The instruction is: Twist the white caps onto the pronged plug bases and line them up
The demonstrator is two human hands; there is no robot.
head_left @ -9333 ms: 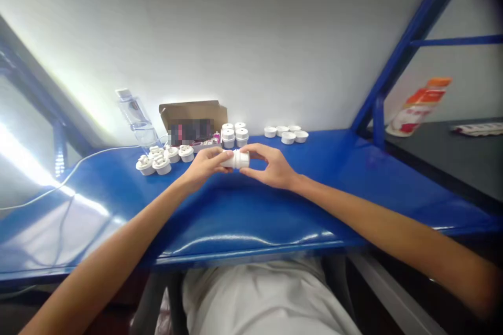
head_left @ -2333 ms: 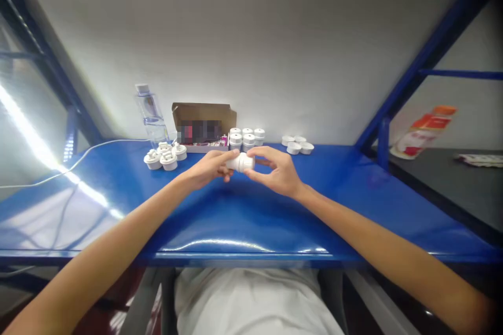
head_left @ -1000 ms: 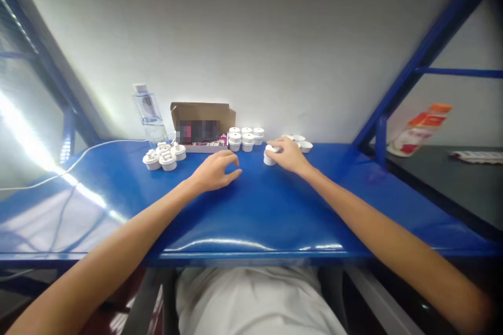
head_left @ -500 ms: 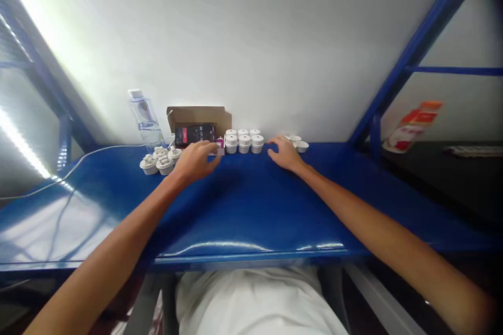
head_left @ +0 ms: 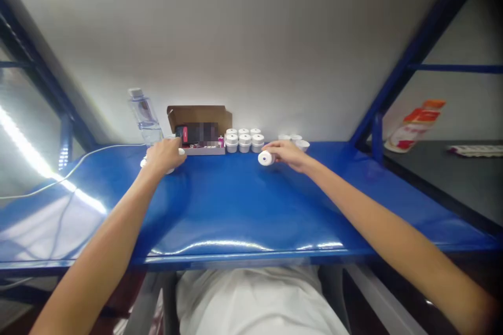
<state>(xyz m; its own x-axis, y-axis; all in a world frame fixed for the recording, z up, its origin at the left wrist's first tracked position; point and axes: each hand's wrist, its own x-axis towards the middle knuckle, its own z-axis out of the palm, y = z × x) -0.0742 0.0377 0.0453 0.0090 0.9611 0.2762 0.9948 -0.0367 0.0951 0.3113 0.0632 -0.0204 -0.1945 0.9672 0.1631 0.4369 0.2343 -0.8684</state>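
Note:
My right hand (head_left: 290, 154) pinches a white round cap (head_left: 265, 158) with a dark spot at its centre, holding its face toward me just above the table. Right behind that hand are several white cup-shaped pieces (head_left: 302, 144), partly covered by it. Over at the left, my left hand (head_left: 163, 156) is bent down over the group of small white pots (head_left: 170, 170). Its fingertips are hidden behind the hand, so I cannot tell if they grip anything. Between the hands, several white lidded pots (head_left: 244, 142) stand in rows against the wall.
A cardboard box (head_left: 199, 115) with a phone (head_left: 196, 134) in it stands at the back of the blue table (head_left: 220, 204). Left of it is a clear water bottle (head_left: 144, 115), near a white cable (head_left: 94, 153). An orange-capped bottle (head_left: 414, 125) stands at the right.
My left hand has moved left, from in front of the box to the small pots. My right hand, earlier at the cup-shaped pieces with no cap visible, now holds the white cap.

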